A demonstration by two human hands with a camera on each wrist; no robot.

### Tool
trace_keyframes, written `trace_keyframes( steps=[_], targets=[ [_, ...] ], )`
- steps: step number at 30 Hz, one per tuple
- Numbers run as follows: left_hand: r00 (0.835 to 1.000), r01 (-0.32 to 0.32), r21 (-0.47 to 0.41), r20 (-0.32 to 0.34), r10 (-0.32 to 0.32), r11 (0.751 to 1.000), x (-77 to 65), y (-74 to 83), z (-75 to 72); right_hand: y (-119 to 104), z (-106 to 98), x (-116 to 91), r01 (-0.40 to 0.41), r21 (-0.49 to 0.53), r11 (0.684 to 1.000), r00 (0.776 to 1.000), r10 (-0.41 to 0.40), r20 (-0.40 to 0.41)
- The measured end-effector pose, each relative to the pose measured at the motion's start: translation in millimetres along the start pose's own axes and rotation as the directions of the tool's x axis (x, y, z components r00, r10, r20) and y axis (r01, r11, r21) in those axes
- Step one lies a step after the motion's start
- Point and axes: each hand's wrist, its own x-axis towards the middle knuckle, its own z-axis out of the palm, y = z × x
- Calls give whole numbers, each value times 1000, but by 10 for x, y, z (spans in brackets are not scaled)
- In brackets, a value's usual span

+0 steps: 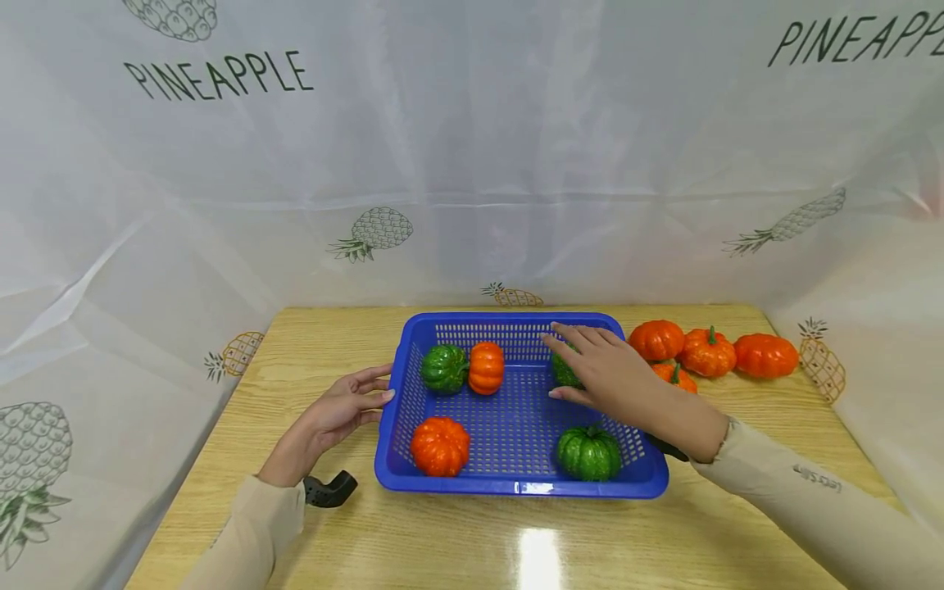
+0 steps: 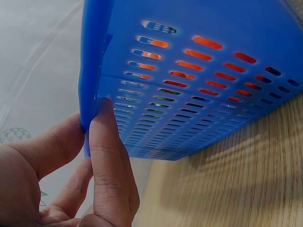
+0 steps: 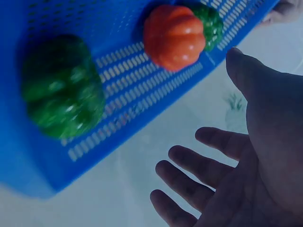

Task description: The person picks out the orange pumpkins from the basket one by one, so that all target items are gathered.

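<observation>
A blue plastic basket (image 1: 472,483) with slotted walls stands on the table. My left hand (image 1: 341,411) pinches its left rim, the thumb (image 2: 59,144) on one side and the fingers on the other in the left wrist view. My right hand (image 1: 608,370) hovers over the basket's right side with fingers spread, holding nothing. Beneath it, a green pumpkin (image 1: 564,369) is partly hidden. Another green pumpkin (image 1: 588,453) sits at the front right. An orange pumpkin (image 1: 440,447) lies front left; at the back left, a green pumpkin (image 1: 444,369) adjoins an orange one (image 1: 486,368).
Several orange pumpkins (image 1: 708,352) are grouped on the wooden table (image 1: 413,541) right of the basket, one partly behind my right forearm. A white sheet (image 1: 472,147) printed with pineapples hangs behind and beside the table. Black wrist mounts (image 1: 330,489) show below the hands.
</observation>
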Motion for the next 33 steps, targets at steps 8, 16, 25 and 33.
trace_keyframes(
  steps=[8,16,25,33],
  targets=[
    [1000,0,-6,-2,0,1000,5,-9,-2,-171,159,344,64,15,998,995,-65,73],
    [1000,-6,-10,-3,6,1000,0,-9,1,-326,273,582,90,59,994,989,-96,110],
    [1000,-2,-2,-8,2,1000,6,-18,0,-427,431,733,97,61,993,983,-105,152],
    [1000,-3,-3,-6,3,1000,-7,-12,4,-461,500,810,72,68,995,978,-84,192]
  ],
)
